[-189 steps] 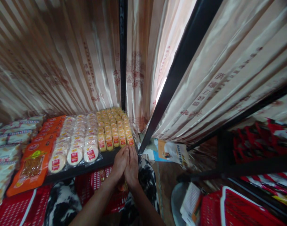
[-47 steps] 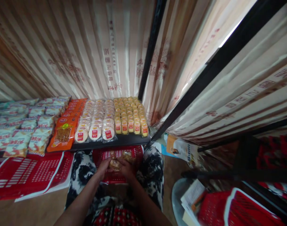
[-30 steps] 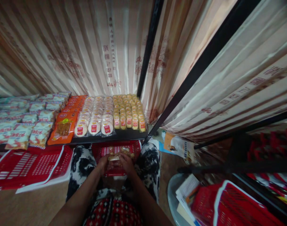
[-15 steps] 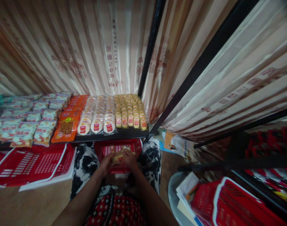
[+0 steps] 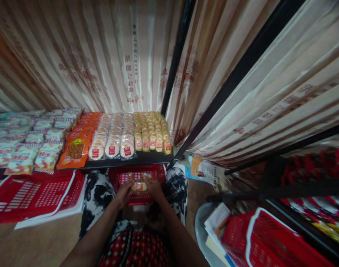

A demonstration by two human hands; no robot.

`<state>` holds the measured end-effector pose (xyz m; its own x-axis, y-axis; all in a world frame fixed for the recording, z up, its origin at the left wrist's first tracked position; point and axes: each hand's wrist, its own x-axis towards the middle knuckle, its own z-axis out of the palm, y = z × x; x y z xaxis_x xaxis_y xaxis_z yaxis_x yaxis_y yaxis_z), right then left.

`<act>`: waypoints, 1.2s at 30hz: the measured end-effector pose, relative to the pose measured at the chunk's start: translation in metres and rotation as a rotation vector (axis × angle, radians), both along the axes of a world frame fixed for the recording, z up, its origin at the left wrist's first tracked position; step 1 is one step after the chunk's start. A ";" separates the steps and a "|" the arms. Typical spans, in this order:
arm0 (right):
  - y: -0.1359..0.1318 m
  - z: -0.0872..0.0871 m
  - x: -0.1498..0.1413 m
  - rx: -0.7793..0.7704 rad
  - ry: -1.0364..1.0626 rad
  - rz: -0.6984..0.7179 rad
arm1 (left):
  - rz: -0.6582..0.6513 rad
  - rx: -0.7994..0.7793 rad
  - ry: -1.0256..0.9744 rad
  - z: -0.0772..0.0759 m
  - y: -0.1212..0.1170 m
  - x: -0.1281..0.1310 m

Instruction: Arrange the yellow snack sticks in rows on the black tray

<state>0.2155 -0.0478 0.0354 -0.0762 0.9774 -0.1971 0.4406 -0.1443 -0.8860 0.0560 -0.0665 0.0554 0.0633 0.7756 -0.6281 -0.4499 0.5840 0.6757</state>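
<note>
Between my knees, my left hand (image 5: 124, 193) and my right hand (image 5: 154, 186) hold a small yellow snack roll in clear wrap (image 5: 139, 186) by its two ends. Its red-and-white label faces up. Below and around it is a red plastic basket (image 5: 161, 172), where other wrapped snacks (image 5: 147, 175) lie partly hidden behind my fingers. Straight ahead on the black shelf (image 5: 154, 158), matching yellow snack rolls (image 5: 152, 142) stand in tight rows. To their left are round white wrapped crackers (image 5: 112, 149).
Orange snack bags (image 5: 74, 148) and pale snack bags (image 5: 24, 157) fill the shelf's left part. A second red basket (image 5: 43, 194) lies below them. Black posts (image 5: 179, 55) and curtains (image 5: 102, 55) close the back. At right are a grey stool (image 5: 201, 230) and another red basket (image 5: 280, 237).
Earlier both hands pressed together at the shelf's yellow rolls; they have since come down to the basket. In the last second the held roll has turned until its label shows.
</note>
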 end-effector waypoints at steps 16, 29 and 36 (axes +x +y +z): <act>-0.001 0.027 -0.001 0.053 -0.142 0.039 | 0.054 0.019 0.053 0.013 0.009 0.007; -0.010 0.028 0.005 0.003 0.145 0.190 | -0.058 0.189 0.274 0.020 0.019 0.012; -0.010 0.022 0.007 -0.004 0.296 0.137 | -0.015 0.155 0.276 0.026 0.018 0.014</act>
